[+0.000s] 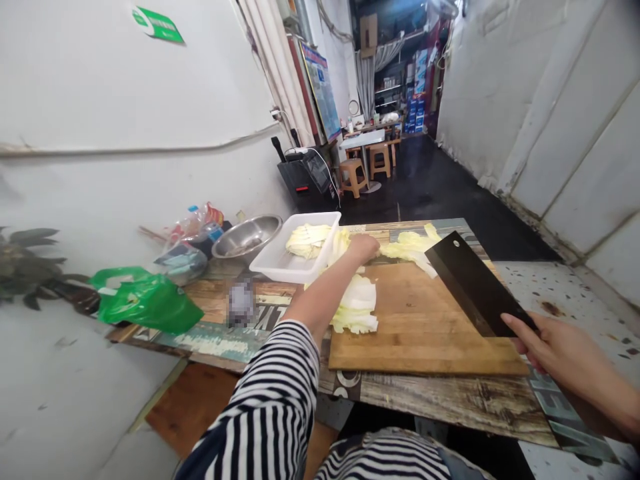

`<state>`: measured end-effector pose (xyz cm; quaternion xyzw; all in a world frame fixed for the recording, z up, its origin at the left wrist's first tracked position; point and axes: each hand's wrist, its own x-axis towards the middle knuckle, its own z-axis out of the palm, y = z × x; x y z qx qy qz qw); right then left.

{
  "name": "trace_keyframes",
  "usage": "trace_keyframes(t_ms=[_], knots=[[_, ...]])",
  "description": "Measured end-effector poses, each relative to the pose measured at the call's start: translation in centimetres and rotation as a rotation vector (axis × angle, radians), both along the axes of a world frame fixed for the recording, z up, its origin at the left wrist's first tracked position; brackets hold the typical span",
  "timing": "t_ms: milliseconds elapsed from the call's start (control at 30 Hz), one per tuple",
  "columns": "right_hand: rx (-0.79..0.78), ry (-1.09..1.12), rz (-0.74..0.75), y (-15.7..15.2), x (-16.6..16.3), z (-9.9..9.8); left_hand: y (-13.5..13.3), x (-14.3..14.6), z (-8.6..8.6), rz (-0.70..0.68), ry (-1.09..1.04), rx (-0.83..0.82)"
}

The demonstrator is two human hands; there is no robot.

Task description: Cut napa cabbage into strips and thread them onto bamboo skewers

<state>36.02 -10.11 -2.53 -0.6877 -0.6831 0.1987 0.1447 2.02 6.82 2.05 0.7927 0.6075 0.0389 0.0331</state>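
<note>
My right hand (543, 337) is closed around the handle of a dark cleaver (467, 283), its broad blade tilted over the right side of the wooden cutting board (415, 327). Stretched across the board's far left corner, my left hand (364, 248) has its fingers curled at the near end of a pale yellow cabbage leaf (407, 247); the fingertips are mostly hidden. More cabbage leaves (357, 303) lie on the board's left part, beneath and beside my forearm. Left of that hand, a white plastic tub (280, 270) holds a piece of cabbage (307, 240).
A steel bowl (247, 235) stands left of the tub. Farther left are a green plastic bag (147, 300) and clear bags (183, 257) against the wall. Beyond the patterned table (430, 393) are a black machine (307, 177), stools (353, 175) and a small table (363, 139).
</note>
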Motion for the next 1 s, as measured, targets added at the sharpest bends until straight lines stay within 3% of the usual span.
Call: trace_keyframes(t_ms=[133,233,400,533,600,733,833,1000], knots=[[-0.057,0.062,-0.032,-0.3,-0.6,1.2,-2.2,-0.6,1.3,0.084,-0.175,0.069],[-0.06,0.065,-0.045,-0.7,-1.7,2.5,-4.7,0.7,0.4,0.084,-0.322,0.016],[-0.061,0.044,-0.041,-1.1,-2.7,3.3,-8.6,5.3,-2.8,-0.022,-0.528,-0.135],[-0.052,-0.014,-0.027,-1.2,-2.0,3.0,-10.1,6.3,-3.5,-0.244,-0.649,-0.115],[-0.035,-0.062,-0.026,-1.3,-1.6,3.1,-10.3,5.8,-3.8,-0.418,-0.556,-0.075],[0.035,-0.157,-0.024,-2.2,-1.3,4.2,-10.4,5.8,-5.6,-0.809,-0.023,0.132],[0.081,-0.185,0.019,-2.9,-1.9,5.3,-11.5,7.1,-7.6,-0.783,0.189,0.289],[0.123,-0.254,0.118,-2.9,-3.3,6.0,-15.0,8.4,-10.0,-0.638,0.079,0.44]])
